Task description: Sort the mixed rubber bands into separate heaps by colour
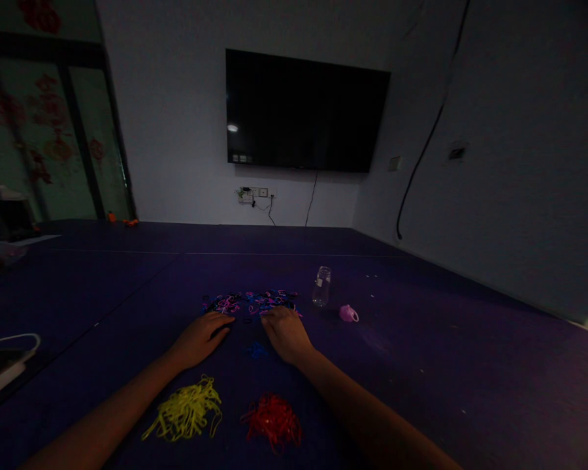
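A loose pile of small rubber bands (273, 299) in blue, pink and black lies on the dark purple surface, spreading to a second cluster of bands (223, 304) on the left. My left hand (202, 339) rests at the near edge of that left cluster, fingers stretched out and thumb apart, holding nothing visible. At the right part of the pile, my right hand (288, 333) has its fingers bent down and drawn together; what they hold, if anything, is hidden. Between my hands lies a small heap of blue bands (257, 350). Closer to me are yellow bands (189, 411) and red bands (273, 421).
A clear bottle (322, 287) stands uncapped right of the pile, with a pink lid with a loop (347, 313) beside it. A white-rimmed object (10, 375) sits at the left edge. Beyond the surface are a wall and a television (306, 114).
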A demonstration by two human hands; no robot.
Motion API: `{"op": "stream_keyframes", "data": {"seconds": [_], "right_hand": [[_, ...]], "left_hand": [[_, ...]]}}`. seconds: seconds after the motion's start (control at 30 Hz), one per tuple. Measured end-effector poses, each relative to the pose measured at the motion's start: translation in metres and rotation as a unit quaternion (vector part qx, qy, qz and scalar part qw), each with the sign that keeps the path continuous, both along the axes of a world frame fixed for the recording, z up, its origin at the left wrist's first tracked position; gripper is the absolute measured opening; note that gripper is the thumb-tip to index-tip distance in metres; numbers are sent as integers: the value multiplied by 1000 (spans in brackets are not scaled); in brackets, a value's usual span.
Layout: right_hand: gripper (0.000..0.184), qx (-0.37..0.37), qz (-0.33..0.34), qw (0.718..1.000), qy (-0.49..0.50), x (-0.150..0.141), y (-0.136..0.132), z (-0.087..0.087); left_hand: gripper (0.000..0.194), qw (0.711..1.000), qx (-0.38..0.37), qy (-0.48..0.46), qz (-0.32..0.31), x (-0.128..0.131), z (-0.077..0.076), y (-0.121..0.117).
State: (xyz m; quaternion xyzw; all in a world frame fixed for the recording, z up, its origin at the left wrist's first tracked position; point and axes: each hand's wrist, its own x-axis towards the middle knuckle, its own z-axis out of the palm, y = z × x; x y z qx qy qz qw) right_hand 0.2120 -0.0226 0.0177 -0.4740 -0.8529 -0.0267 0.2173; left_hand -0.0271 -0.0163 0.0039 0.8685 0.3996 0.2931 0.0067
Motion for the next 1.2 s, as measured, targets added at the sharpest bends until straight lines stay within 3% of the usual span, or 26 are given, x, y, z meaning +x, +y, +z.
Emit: {"op": "stream_keyframes", "data": {"seconds": [0.7,1.2], "right_hand": [[38,-1,-20,999,-26,-4,-5,2],[34,-3,52,999,3,-2,-3,-1]], "left_hand": [[29,1000,-2,-3,1,0,0,0],[30,1000,-6,3,0,0,1,-1]]}}
